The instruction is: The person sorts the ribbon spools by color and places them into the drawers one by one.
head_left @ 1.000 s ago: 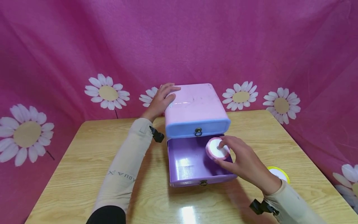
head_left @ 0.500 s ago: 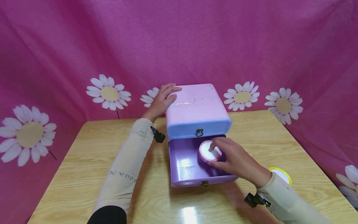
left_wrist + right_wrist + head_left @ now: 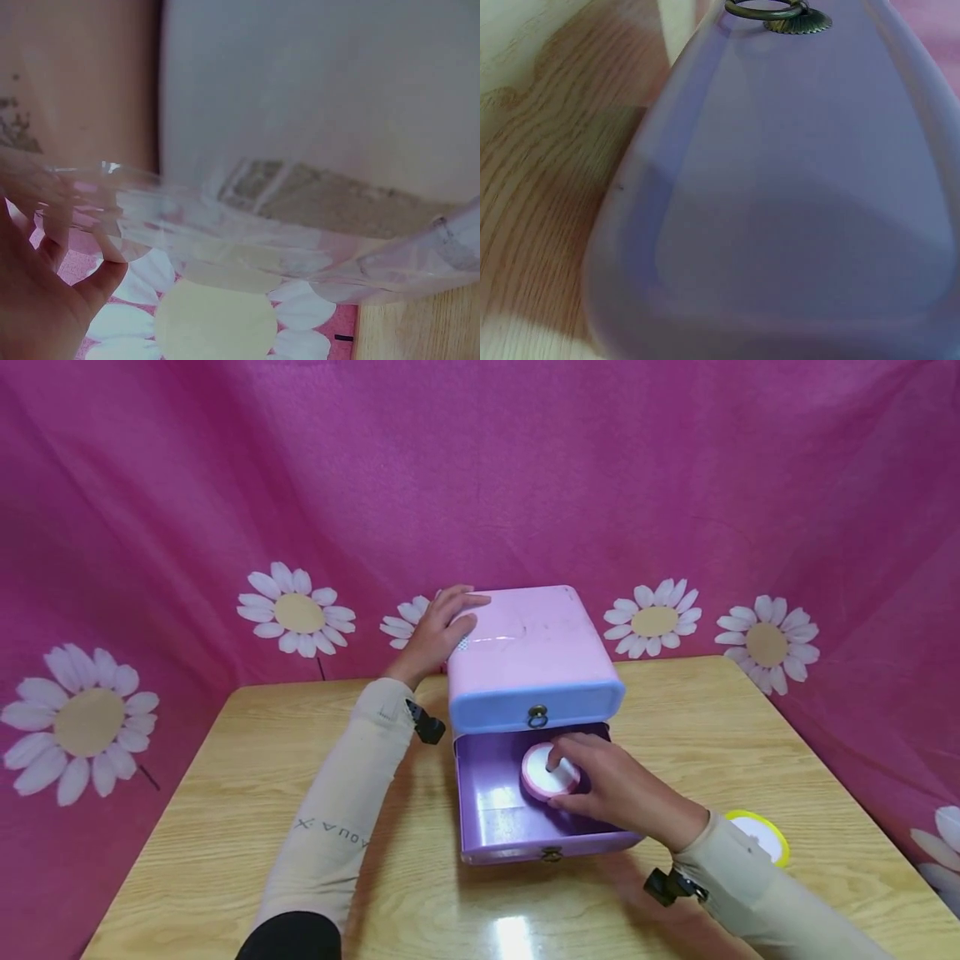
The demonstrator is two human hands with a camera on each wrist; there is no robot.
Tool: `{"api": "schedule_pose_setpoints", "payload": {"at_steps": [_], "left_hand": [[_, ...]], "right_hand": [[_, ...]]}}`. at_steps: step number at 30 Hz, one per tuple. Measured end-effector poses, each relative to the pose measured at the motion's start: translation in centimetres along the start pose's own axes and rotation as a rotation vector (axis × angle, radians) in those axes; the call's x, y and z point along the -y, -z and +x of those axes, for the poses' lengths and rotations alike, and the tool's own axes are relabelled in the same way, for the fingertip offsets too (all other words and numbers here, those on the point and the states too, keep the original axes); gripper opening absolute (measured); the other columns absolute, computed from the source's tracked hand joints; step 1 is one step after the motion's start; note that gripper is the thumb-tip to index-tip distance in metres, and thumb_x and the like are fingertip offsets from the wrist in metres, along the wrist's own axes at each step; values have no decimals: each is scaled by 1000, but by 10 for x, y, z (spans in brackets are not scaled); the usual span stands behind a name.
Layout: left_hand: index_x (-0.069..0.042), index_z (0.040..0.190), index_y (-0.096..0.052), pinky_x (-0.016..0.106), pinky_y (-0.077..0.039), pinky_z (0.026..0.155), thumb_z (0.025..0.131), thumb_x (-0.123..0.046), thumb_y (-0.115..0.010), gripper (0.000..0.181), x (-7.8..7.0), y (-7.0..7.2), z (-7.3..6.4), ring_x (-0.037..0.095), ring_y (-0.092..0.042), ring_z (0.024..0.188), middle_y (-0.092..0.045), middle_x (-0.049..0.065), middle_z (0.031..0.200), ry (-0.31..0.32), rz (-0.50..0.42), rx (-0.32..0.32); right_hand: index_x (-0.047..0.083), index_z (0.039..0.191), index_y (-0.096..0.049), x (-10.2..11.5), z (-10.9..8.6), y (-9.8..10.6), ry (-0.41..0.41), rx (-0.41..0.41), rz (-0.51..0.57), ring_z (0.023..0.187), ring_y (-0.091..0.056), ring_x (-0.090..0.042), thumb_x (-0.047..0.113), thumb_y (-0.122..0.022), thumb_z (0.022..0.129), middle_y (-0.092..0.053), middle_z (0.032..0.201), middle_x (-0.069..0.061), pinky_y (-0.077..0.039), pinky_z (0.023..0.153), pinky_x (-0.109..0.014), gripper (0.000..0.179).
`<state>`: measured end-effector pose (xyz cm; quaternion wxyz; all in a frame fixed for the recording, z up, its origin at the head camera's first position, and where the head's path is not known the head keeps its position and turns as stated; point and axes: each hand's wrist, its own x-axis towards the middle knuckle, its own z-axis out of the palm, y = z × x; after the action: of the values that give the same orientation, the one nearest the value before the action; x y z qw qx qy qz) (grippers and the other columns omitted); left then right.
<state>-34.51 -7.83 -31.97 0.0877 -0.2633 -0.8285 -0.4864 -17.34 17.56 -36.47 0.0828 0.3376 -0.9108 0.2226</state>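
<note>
A two-tier drawer box (image 3: pixel 532 643) stands on the table, with a pink top and a blue upper drawer front. Its lower purple drawer (image 3: pixel 495 827) is pulled out. My left hand (image 3: pixel 435 635) rests on the top's left edge, fingers lying over it; in the left wrist view the same hand (image 3: pixel 52 292) touches the box's clear plastic covering. Inside the drawer, my right hand (image 3: pixel 618 785) pinches a round ribbon spool (image 3: pixel 536 770), white-faced with a pink rim, one finger at its centre hole and the thumb at its edge. The right wrist view shows only the drawer front (image 3: pixel 795 187).
A second spool, white with a yellow rim (image 3: pixel 761 837), lies on the wooden table (image 3: pixel 300 743) near my right forearm. Brass ring pulls (image 3: pixel 537 717) hang on the drawer fronts. Behind the table hangs a pink cloth (image 3: pixel 480 485) with daisies.
My right hand has carried the pink-rimmed spool leftward and a little lower into the drawer. The left hand stays on the box top.
</note>
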Motion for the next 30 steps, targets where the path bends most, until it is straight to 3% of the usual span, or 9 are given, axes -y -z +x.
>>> {"api": "schedule_pose_setpoints", "payload": {"at_steps": [3,10,18,30], "left_hand": [[-29,122,-56,45,-21,104,90,-30,-48,32,0,0,0,10,-25,127,-33,-7,139,4,4,2],[-21,120,-58,42,-18,105,91,-26,-48,31,1,0,2,9,-26,127,-36,1,138,-59,13,-12],[-24,120,-57,42,-19,105,91,-28,-48,31,0,1,1,7,-25,127,-36,-3,138,-31,18,-5],[-25,120,-57,44,-20,104,90,-30,-48,32,-1,1,0,7,-25,127,-34,-4,138,-18,3,-2]], "right_hand": [[23,93,-53,1,2,-2,-6,38,17,80,-48,-8,35,-77,68,-51,84,9,-42,68,-24,36],[23,93,-52,1,6,-4,-29,69,45,77,-50,-8,32,-77,69,-52,84,9,-43,66,-23,36],[20,92,-53,-1,9,-11,24,53,21,77,-49,-9,30,-78,68,-52,81,8,-41,67,-24,36],[19,94,-54,-1,10,-13,19,56,14,82,-49,-10,31,-78,68,-53,90,5,-42,71,-26,37]]}}
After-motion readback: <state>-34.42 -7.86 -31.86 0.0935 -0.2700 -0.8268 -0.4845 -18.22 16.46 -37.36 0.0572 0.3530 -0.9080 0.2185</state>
